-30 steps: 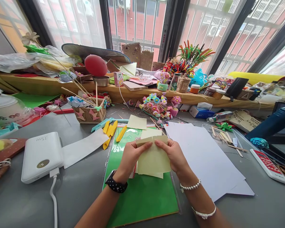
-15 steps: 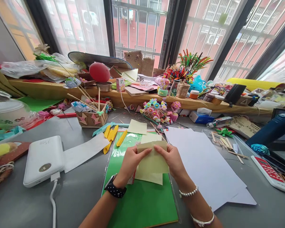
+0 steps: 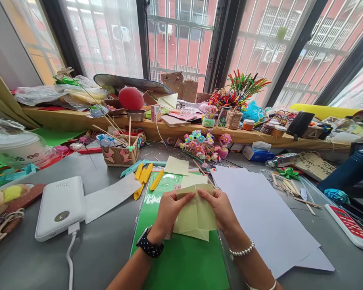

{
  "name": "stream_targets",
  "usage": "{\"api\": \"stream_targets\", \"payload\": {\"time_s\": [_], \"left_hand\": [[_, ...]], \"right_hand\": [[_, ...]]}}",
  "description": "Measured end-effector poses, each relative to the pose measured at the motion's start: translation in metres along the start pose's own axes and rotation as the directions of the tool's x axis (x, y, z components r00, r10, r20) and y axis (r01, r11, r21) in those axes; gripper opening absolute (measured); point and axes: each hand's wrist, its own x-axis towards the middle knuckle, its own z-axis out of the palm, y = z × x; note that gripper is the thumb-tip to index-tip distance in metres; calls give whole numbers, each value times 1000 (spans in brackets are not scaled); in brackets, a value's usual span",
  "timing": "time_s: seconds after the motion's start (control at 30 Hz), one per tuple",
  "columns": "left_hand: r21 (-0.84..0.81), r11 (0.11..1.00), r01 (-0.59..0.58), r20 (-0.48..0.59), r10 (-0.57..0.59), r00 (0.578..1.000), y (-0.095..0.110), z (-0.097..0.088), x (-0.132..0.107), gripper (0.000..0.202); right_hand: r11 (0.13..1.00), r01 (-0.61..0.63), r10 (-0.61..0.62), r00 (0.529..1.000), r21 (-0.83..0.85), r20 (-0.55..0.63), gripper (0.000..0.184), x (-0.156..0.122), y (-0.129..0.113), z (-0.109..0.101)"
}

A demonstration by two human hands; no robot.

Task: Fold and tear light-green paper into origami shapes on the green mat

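Observation:
Between my two hands is a pale yellow sheet of paper (image 3: 196, 213), creased down its middle, with its upper edge folded over. My left hand (image 3: 171, 209) pinches the left side, thumb on top along the fold. On the right side my right hand (image 3: 222, 205) grips it the same way, and the two thumb tips nearly meet. Beneath it, another pale yellow sheet (image 3: 199, 234) rests on a green paper pack (image 3: 181, 262) in a clear sleeve. A further pale yellow square (image 3: 176, 165) lies at the top of the pack.
White sheets (image 3: 260, 217) lie to the right. At left are a white power bank (image 3: 60, 207) with a cable and a white paper strip (image 3: 111, 199). Folded yellow paper pieces (image 3: 143, 177) sit by the pack. Behind stand a cardboard basket (image 3: 121, 156) and craft flowers (image 3: 199, 143).
The held sheet now shows its vertical middle crease more plainly, its lower part bent along it. Both hands keep their grip on the paper. The camera view has shifted slightly.

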Motion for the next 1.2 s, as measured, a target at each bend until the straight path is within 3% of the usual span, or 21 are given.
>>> {"api": "stream_targets", "payload": {"time_s": [0.47,0.73,0.97,1.2], "left_hand": [[-188,979,81,86,-66,994,-4,-2,3,38],[-240,962,131,137,-99,986,-2,-2,2,35],[-268,958,96,72,-80,994,-2,1,1,32],[-275,955,107,104,-81,991,0,-1,2,39]], "right_hand": [[982,91,-89,996,-163,22,29,0,-5,-7],[988,41,-38,999,-149,22,33,-1,-6,-5],[1000,-2,3,999,-22,45,31,0,-3,-3],[986,62,-55,997,-156,54,34,0,-6,-6]]}}
